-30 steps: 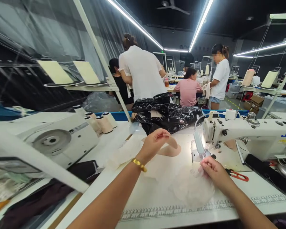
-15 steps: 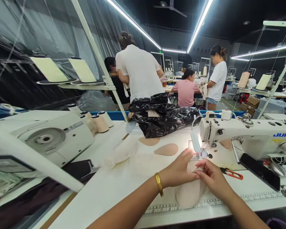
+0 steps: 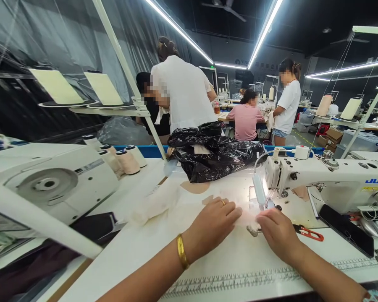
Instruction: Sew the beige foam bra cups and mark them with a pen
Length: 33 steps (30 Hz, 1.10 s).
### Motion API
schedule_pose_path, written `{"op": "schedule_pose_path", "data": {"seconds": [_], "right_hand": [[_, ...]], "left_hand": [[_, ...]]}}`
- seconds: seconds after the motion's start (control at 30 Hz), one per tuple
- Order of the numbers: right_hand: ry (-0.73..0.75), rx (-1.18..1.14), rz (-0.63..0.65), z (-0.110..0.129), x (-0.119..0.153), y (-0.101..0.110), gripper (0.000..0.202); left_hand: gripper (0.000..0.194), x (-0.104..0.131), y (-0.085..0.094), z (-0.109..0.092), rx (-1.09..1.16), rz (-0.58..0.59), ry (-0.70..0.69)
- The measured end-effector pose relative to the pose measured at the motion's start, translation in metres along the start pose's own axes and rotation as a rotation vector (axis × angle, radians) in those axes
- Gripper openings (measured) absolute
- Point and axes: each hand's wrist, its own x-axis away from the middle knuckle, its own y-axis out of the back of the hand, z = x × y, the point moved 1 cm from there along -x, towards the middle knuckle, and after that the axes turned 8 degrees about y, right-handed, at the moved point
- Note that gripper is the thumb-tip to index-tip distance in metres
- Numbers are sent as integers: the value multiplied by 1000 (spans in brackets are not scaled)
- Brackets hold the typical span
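Several things crowd the table [image 3: 122, 251]: a black bag [image 3: 214, 157] sprawls beyond the hands, and the machine [image 3: 330, 178] stands at the right, its lamp [image 3: 260, 191] hanging just behind the sheer cloth [image 3: 247, 208]. Snips [image 3: 311, 234] and a phone [image 3: 346, 228] lie right of the right hand [image 3: 277, 233]; a tan piece [image 3: 194, 187] lies beyond the left hand [image 3: 216, 224]. The cloth is between the hands, at the lit sewing area. Its visible stretch runs left to right; glare and fingers hide its ends, so its full long axis is unclear. Left fingers lie together, right fingertips bunch at its edge; whether either pinches it, I cannot tell.
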Motion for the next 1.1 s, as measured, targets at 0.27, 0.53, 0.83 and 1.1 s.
{"op": "schedule_pose_path", "data": {"seconds": [0.27, 0.53, 0.83, 1.1], "right_hand": [[48, -22, 251, -44, 8, 14, 30], [185, 78, 290, -41, 14, 24, 30], [159, 119, 295, -46, 15, 20, 30], [145, 133, 309, -43, 13, 22, 30]], "left_hand": [[24, -27, -49, -27, 43, 188, -140], [20, -23, -75, -29, 124, 109, -83], [23, -24, -78, -32, 124, 65, -37], [17, -25, -76, -35, 160, 69, -65]]}}
